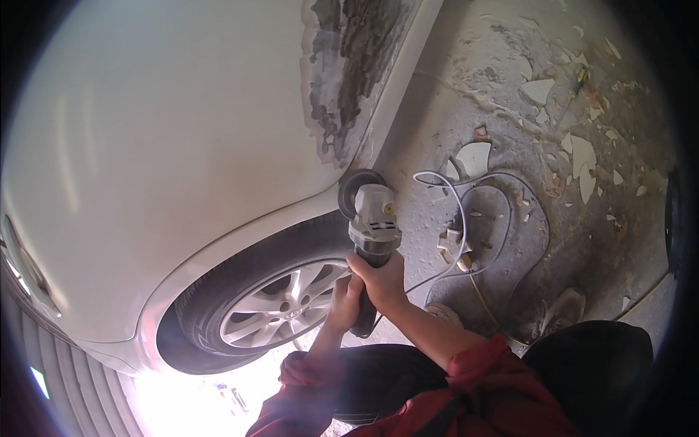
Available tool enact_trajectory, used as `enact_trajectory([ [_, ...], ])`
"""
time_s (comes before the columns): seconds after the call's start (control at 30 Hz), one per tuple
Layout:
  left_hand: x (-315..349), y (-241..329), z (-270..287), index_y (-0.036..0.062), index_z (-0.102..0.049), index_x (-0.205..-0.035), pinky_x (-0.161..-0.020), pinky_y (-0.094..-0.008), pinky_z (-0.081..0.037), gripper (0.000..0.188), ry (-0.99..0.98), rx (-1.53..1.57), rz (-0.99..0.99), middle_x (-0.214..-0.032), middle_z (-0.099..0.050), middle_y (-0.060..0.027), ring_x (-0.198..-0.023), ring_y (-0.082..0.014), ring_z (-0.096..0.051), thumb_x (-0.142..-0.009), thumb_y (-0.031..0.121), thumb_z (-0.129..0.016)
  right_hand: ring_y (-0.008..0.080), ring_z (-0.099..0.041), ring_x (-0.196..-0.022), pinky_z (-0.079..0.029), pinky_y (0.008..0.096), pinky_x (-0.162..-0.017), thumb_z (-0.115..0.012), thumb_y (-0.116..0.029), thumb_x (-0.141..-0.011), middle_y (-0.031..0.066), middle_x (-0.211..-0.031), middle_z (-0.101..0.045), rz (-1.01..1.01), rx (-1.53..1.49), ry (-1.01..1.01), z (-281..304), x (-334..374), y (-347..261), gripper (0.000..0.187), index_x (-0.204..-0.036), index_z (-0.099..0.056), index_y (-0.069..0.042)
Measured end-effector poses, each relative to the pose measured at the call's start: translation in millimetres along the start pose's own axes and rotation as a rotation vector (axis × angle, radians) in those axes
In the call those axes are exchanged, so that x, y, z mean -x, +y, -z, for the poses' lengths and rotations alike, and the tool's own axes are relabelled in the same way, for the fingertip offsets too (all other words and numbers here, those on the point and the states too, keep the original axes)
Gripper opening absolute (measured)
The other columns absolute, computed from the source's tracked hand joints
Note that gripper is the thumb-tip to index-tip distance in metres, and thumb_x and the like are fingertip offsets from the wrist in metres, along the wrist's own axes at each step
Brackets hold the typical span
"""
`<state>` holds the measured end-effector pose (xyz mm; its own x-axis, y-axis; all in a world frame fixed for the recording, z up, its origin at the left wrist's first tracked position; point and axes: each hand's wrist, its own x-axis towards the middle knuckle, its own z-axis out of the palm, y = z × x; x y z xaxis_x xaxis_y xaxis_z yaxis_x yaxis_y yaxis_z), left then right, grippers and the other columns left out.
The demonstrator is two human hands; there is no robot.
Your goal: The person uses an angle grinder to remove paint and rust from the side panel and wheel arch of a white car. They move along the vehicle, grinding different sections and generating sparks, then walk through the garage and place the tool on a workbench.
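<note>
Clasping an angle grinder (pixel 375 211) (yellow mark (pixel 389 209) illegible), left grip (pixel 344 300) and right grip (pixel 383 280) wrap its handle (pixel 364 320).

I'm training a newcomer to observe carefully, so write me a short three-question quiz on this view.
1. True or false: the left hand and right hand both hold the angle grinder.
2. What colour are the person's sleeves?
A) Blue
B) Red
C) White
3. Fill in: the looped cable lies on the ____.

Key: 1 true; 2 B; 3 floor.
</note>
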<state>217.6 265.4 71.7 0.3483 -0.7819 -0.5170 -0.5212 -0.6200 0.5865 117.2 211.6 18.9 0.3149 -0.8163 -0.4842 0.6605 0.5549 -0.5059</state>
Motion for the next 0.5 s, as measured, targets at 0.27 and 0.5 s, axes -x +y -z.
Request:
enact_trajectory([
  [0.27,1.4,-13.3,2.1,-0.0069,-0.065,-0.106,-0.079,-0.037,-0.048,0.068,-0.006,0.009,-0.025,-0.093,-0.07,-0.0145,-0.089,-0.0191,-0.062,-0.101,0.056,-0.04,0.0143,-0.066,-0.065,-0.051,0.0305,-0.062,-0.077,-0.016,-0.077,0.0078,-0.074,-0.07,0.058,0.027,0.018,-2.9,3.8,-4.7,0.021,-0.083,-0.068,0.002],
  [0.5,2.6,-17.7,2.8,-0.006,-0.065,-0.108,-0.079,-0.0374,-0.048,0.069,-0.007,0.008,-0.095,-0.092,-0.07,-0.0134,-0.088,-0.019,-0.062,-0.101,0.058,-0.04,0.0154,-0.067,-0.069,-0.052,0.0324,-0.065,-0.08,-0.02,-0.077,0.0087,-0.077,-0.071,0.047,0.031,0.017,-2.7,5.1,-6.1,0.026,-0.087,-0.069,0.002],
])
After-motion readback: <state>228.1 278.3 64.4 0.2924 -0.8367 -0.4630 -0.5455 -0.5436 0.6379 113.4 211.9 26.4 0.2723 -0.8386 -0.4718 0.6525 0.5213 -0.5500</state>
